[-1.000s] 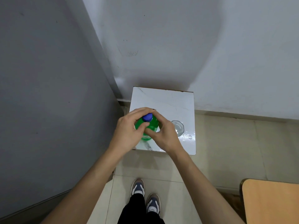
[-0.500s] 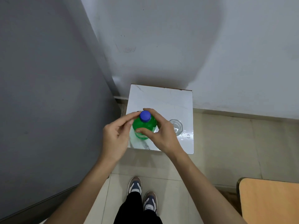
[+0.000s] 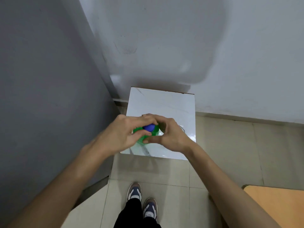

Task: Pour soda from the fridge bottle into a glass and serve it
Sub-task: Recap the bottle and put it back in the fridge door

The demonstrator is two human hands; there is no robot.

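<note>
A green soda bottle with a blue cap stands upright on a small white table. My left hand curls over the cap, fingers pinching it. My right hand wraps the bottle's shoulder from the right. A clear glass stands on the table just right of the bottle, almost wholly hidden behind my right hand.
The white table sits in a corner between a grey wall on the left and a white wall behind. A wooden tabletop corner shows at the lower right. My shoes stand on the tiled floor below.
My left hand, held beside the bottle half a second ago, has closed back over the blue cap. My right hand stays on the bottle. The view shifted slightly.
</note>
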